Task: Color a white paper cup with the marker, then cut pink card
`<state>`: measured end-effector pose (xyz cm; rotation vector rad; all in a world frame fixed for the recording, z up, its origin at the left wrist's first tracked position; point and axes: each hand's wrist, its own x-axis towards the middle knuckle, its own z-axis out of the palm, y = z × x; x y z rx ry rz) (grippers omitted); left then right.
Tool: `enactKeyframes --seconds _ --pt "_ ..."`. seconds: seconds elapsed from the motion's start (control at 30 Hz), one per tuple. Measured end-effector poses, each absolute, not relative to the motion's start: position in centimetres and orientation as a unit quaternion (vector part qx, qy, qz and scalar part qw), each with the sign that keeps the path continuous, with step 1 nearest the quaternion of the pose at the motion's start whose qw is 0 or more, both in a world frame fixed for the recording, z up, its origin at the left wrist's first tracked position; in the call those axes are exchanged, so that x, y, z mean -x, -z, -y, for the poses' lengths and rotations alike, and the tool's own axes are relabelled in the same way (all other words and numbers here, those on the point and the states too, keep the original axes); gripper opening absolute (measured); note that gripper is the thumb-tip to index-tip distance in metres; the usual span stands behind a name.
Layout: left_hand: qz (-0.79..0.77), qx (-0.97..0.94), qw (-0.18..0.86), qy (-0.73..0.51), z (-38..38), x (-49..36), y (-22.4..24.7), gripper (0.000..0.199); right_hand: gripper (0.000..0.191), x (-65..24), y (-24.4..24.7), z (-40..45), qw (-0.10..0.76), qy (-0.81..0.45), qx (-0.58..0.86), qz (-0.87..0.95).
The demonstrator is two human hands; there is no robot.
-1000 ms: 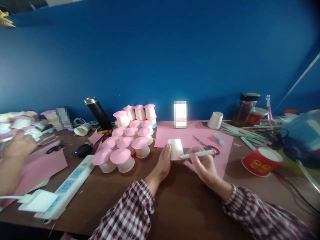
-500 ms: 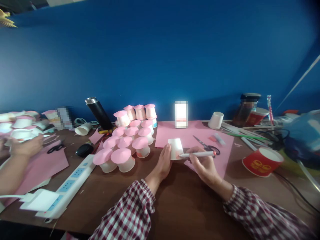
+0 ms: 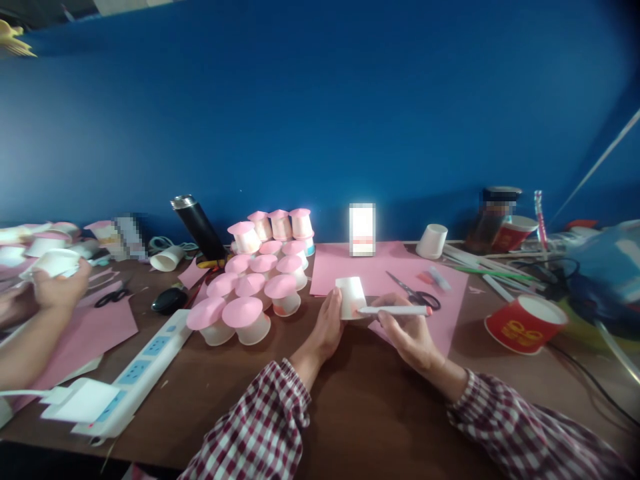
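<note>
My left hand [image 3: 327,327] is closed around the left side of a white paper cup [image 3: 353,298], turned upside down above the brown table. In my right hand [image 3: 411,337] is a white marker pen [image 3: 395,311] with a reddish end, its tip against the lower part of the cup. A faint orange mark shows on the cup by the tip. Behind the hands lies pink paper [image 3: 330,267], with black-handled scissors [image 3: 415,292] on it. To the left stand several upturned paper cups with pink cone tops [image 3: 243,312].
A white power strip [image 3: 145,363] with a plugged-in charger lies left, near a black mouse [image 3: 169,301] and a black flask [image 3: 197,227]. A red paper bucket [image 3: 525,325] and another white cup [image 3: 432,241] stand right. Far left, another person's hand [image 3: 63,283] holds a white cup.
My hands, the cup and the marker stay almost in place, the pen lying slightly flatter. At the far left, the other person's hands have shifted, raising a white cup into clearer view.
</note>
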<state>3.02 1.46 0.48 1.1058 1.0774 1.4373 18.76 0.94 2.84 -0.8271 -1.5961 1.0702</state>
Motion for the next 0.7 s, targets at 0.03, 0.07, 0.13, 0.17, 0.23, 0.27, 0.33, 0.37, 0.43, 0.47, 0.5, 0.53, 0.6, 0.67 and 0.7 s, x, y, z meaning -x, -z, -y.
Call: enactKeyframes --seconds 0.03,0.07,0.13,0.17,0.23,0.27,0.33,0.37,0.43,0.47,0.5,0.53,0.6,0.67,0.7 --pt "-0.439 -0.450 0.505 -0.592 -1.45 -3.02 -0.53 0.052 0.015 -18.80 -2.78 -0.97 0.498 -0.442 0.341 0.663" --pt "-0.431 -0.444 0.516 -0.592 -1.42 -3.03 -0.59 0.052 0.015 -18.83 -2.69 -0.98 0.497 -0.445 0.339 0.663" --pt "-0.412 -0.437 0.536 -0.593 -1.35 -3.04 -0.68 0.051 0.015 -18.84 -2.50 -0.98 0.502 -0.452 0.337 0.656" --pt "-0.402 -0.434 0.546 -0.593 -1.32 -3.05 -0.70 0.050 0.015 -18.82 -2.41 -0.97 0.508 -0.454 0.337 0.650" --pt "-0.385 -0.422 0.566 -0.595 -1.29 -3.08 -0.69 0.048 0.015 -18.76 -2.32 -0.95 0.518 -0.452 0.337 0.643" --pt "-0.381 -0.414 0.574 -0.596 -1.30 -3.09 -0.67 0.048 0.016 -18.73 -2.31 -0.94 0.520 -0.450 0.337 0.643" --pt "-0.387 -0.401 0.577 -0.597 -1.34 -3.09 -0.62 0.048 0.016 -18.69 -2.37 -0.94 0.521 -0.442 0.336 0.649" --pt "-0.395 -0.399 0.572 -0.598 -1.36 -3.08 -0.60 0.049 0.016 -18.68 -2.41 -0.94 0.520 -0.437 0.336 0.652" --pt "-0.408 -0.402 0.559 -0.599 -1.39 -3.05 -0.62 0.051 0.015 -18.68 -2.41 -0.98 0.520 -0.428 0.336 0.659" --pt "-0.412 -0.406 0.553 -0.599 -1.39 -3.05 -0.65 0.051 0.015 -18.68 -2.36 -1.00 0.519 -0.423 0.336 0.662" --pt "-0.415 -0.409 0.550 -0.599 -1.38 -3.05 -0.69 0.052 0.014 -18.68 -2.28 -1.03 0.519 -0.417 0.336 0.666" --pt "-0.414 -0.410 0.550 -0.598 -1.36 -3.06 -0.74 0.052 0.014 -18.68 -2.18 -1.06 0.520 -0.412 0.335 0.669" --pt "-0.412 -0.411 0.556 -0.593 -1.28 -3.11 -0.87 0.051 0.013 -18.66 -1.98 -1.11 0.526 -0.402 0.334 0.671" --pt "-0.413 -0.407 0.563 -0.589 -1.16 -3.18 -1.06 0.049 0.013 -18.64 -1.89 -1.11 0.537 -0.394 0.335 0.667" --pt "-0.413 -0.405 0.565 -0.588 -1.07 -3.20 -1.18 0.047 0.013 -18.64 -1.90 -1.10 0.541 -0.388 0.338 0.665"
